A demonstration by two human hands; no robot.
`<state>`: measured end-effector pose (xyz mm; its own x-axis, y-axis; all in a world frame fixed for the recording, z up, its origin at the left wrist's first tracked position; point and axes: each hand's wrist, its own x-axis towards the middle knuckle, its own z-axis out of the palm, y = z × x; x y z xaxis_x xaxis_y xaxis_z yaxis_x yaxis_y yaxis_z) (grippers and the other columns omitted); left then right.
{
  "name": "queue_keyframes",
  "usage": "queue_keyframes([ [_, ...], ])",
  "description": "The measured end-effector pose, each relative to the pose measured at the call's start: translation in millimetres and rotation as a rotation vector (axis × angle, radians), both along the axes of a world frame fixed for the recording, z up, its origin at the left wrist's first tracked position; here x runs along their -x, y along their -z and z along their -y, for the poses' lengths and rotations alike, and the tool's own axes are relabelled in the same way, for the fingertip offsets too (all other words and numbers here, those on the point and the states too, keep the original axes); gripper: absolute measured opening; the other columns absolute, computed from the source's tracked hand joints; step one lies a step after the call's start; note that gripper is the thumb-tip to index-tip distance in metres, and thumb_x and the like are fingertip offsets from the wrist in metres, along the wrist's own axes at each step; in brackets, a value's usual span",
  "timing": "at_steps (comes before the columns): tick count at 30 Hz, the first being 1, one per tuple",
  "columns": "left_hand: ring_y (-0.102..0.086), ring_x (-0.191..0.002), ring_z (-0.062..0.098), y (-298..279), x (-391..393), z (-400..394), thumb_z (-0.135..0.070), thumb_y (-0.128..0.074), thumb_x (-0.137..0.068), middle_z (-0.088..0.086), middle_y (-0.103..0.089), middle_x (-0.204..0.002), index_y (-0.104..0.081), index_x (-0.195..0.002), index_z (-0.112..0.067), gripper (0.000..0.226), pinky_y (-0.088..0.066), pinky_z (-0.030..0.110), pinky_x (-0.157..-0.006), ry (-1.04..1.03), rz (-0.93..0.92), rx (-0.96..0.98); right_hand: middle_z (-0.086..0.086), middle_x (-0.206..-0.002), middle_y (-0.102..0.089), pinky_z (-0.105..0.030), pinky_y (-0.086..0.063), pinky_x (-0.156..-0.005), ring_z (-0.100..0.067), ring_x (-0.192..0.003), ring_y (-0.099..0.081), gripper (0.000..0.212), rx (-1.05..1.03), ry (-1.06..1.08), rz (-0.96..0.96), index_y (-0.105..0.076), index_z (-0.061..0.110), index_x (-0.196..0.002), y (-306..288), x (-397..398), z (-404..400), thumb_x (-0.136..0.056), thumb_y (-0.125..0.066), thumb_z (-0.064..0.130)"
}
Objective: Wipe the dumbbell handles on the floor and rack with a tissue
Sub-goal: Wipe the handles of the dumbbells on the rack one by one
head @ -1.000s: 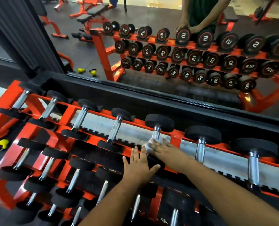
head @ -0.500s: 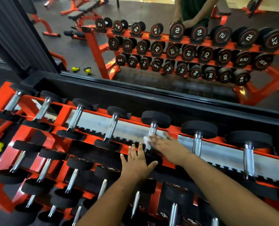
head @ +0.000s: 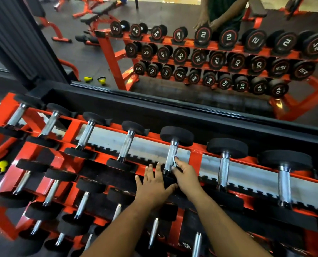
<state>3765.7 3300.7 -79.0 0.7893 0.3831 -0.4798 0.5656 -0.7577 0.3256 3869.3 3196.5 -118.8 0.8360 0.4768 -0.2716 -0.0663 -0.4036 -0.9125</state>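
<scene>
An orange rack [head: 195,156] holds rows of black dumbbells with chrome handles. My right hand [head: 187,178] pinches a small white tissue [head: 175,161] against the lower part of one chrome handle [head: 171,154] on the top row. That dumbbell's near head is mostly hidden under my hands. My left hand [head: 153,184] lies flat, fingers straight, on the black head just left of the handle's base.
More dumbbells sit left [head: 125,145] and right [head: 224,168] on the top row and on lower rows [head: 82,204]. A wall mirror [head: 173,43] behind the rack reflects the rack and a person. A yellow object [head: 0,166] lies on the floor at left.
My right hand slid down the handle toward its near end, the tissue now bunched small under the fingertips. My left hand stays on the near head. The view shifted slightly.
</scene>
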Motion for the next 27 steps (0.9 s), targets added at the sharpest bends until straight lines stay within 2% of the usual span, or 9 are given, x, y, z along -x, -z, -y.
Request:
queue_keyframes([
  [3,0.012,-0.156,0.023,0,0,0,-0.076,-0.036,-0.092,0.012,0.012,-0.169,0.013,-0.160,-0.022,0.100,0.007,0.060,-0.122,-0.011,-0.009,0.000,0.005,-0.134,-0.062,-0.026,-0.051,-0.096,-0.012,-0.119,-0.060,0.048,-0.170,0.135,-0.216,-0.048,0.019,-0.148,-10,-8,-20,-0.101,-0.053,0.010],
  [6,0.012,-0.156,0.022,-3,1,2,-0.075,-0.040,-0.092,0.010,0.012,-0.169,0.011,-0.160,-0.023,0.099,0.007,0.060,-0.122,-0.043,0.003,0.020,0.004,-0.118,-0.068,-0.024,-0.050,-0.083,-0.014,-0.109,-0.064,0.037,-0.253,0.192,-0.291,-0.057,0.020,-0.135,-19,-17,-31,-0.100,-0.054,0.010],
  [8,0.013,-0.155,0.020,-5,0,2,-0.072,-0.042,-0.093,0.007,0.013,-0.169,0.010,-0.160,-0.025,0.098,0.007,0.062,-0.121,-0.065,0.004,0.050,0.002,-0.113,-0.069,-0.028,-0.052,-0.084,-0.016,-0.106,-0.065,0.032,-0.187,0.110,-0.313,-0.059,0.025,-0.125,-17,-15,-27,-0.097,-0.057,0.009],
  [10,0.013,-0.155,0.020,-5,1,3,-0.071,-0.045,-0.093,0.005,0.014,-0.169,0.010,-0.160,-0.026,0.097,0.006,0.063,-0.121,-0.089,0.014,0.066,-0.002,-0.108,-0.073,-0.039,-0.055,-0.093,-0.022,-0.105,-0.068,0.028,-0.098,-0.009,-0.366,-0.064,0.020,-0.118,-6,-14,-16,-0.091,-0.065,0.012],
  [13,0.013,-0.155,0.020,-4,0,4,-0.071,-0.044,-0.093,0.004,0.015,-0.169,0.011,-0.160,-0.027,0.098,0.007,0.064,-0.121,-0.097,0.021,0.058,-0.008,-0.105,-0.076,-0.050,-0.050,-0.102,-0.031,-0.106,-0.068,0.026,-0.140,0.042,-0.457,-0.070,0.015,-0.111,-5,-28,-14,-0.085,-0.070,0.017],
  [17,0.016,-0.155,0.019,-3,2,4,-0.075,-0.041,-0.092,0.005,0.018,-0.168,0.013,-0.160,-0.026,0.100,0.008,0.065,-0.120,-0.084,0.016,0.041,-0.011,-0.104,-0.077,-0.042,-0.055,-0.093,-0.028,-0.104,-0.071,0.026,-0.303,0.202,-0.599,-0.069,0.007,-0.116,-15,-45,-33,-0.093,-0.067,0.018],
  [20,0.015,-0.155,0.020,0,3,3,-0.075,-0.041,-0.091,0.006,0.015,-0.169,0.011,-0.160,-0.025,0.100,0.008,0.065,-0.119,-0.071,0.035,0.042,-0.005,-0.100,-0.078,-0.036,-0.055,-0.085,-0.025,-0.100,-0.071,0.021,-0.100,0.028,-0.506,-0.071,0.013,-0.110,-11,-36,-28,-0.091,-0.071,0.021],
  [23,0.017,-0.155,0.021,1,4,4,-0.074,-0.041,-0.092,0.008,0.013,-0.169,0.010,-0.161,-0.023,0.099,0.008,0.065,-0.119,-0.061,0.067,0.043,-0.009,-0.098,-0.078,-0.042,-0.057,-0.092,-0.028,-0.099,-0.071,0.011,0.048,-0.110,-0.392,-0.074,0.013,-0.099,-9,-24,-13,-0.090,-0.070,0.009],
  [27,0.017,-0.155,0.023,3,7,5,-0.074,-0.041,-0.092,0.010,0.012,-0.169,0.011,-0.160,-0.022,0.100,0.007,0.067,-0.119,-0.075,0.118,0.074,-0.015,-0.090,-0.077,-0.047,-0.057,-0.087,-0.028,-0.086,-0.071,0.024,0.169,-0.077,-0.215,-0.076,0.013,-0.083,-9,-13,1,-0.088,-0.061,-0.005],
])
